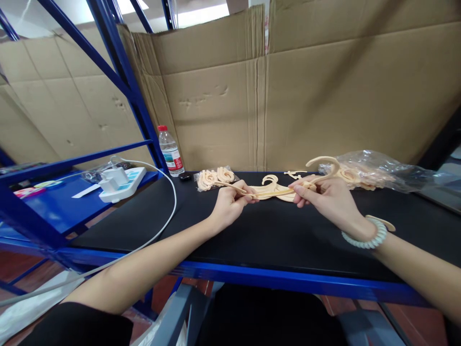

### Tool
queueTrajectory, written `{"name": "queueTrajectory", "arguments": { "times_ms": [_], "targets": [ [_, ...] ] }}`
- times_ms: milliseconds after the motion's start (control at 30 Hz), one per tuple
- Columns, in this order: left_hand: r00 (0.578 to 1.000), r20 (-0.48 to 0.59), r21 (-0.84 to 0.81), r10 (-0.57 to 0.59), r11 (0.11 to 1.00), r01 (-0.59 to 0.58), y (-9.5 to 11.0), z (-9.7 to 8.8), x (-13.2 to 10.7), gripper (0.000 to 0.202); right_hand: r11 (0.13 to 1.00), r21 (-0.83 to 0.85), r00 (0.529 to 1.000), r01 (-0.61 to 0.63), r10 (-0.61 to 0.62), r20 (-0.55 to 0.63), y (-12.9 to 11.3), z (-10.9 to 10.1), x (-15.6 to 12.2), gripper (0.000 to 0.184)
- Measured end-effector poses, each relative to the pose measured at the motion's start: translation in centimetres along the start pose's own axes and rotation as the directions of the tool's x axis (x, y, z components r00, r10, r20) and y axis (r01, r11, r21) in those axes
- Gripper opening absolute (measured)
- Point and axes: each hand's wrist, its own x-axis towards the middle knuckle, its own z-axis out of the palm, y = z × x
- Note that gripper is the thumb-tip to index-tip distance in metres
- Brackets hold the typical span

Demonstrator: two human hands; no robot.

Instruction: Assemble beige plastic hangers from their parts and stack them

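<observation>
A beige plastic clothes hanger (266,194) is held up over the black tabletop between both hands. My left hand (232,202) pinches one arm of it, whose end sticks out past my fingers to the left. My right hand (326,197) grips it near the base of the curved hook (329,161), which rises above the fingers. My fingers cover the middle joint. Just behind lies another beige hanger (270,179) with its hook upward, partly hidden by the held one. A loose beige piece (385,223) shows beside my right wrist.
Bagged beige parts (216,178) lie at the back left, and a larger clear bag (382,166) of them at the back right. A water bottle (171,156) stands by the blue frame. A white cable (175,192) loops from the power strip (124,185). Cardboard (216,105) walls the back.
</observation>
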Motion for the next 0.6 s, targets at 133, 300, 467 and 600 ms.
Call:
{"name": "queueTrajectory", "arguments": {
  "times_ms": [133, 300, 467, 600],
  "targets": [
    [0.999, -0.042, 0.065, 0.0, 0.998, 0.002, -0.2, 0.1, 0.2, 0.004, 1.0, 0.011, 1.0, 0.001, -0.001, 0.025, -0.1, 0.1, 0.1, 0.03],
    [0.993, -0.002, -0.177, -0.115, 0.978, 0.112, 0.0, -0.3, 0.7, 0.015, 0.999, 0.044, 0.998, -0.023, 0.02, 0.066, -0.3, -0.1, 0.3, 0.03],
    [0.968, 0.099, -0.37, -0.231, 0.895, 0.251, 0.7, -0.4, 0.9, 0.026, 0.999, 0.023, 0.991, 0.035, -0.038, 0.129, -0.7, -0.5, 0.5, 0.033],
    [0.967, 0.043, -0.35, -0.251, 0.903, 0.25, 1.2, -0.3, 1.0, 0.023, 0.994, -0.056, 0.99, 0.091, -0.084, 0.111, -0.6, -0.6, 0.4, 0.03]
  ]
}}
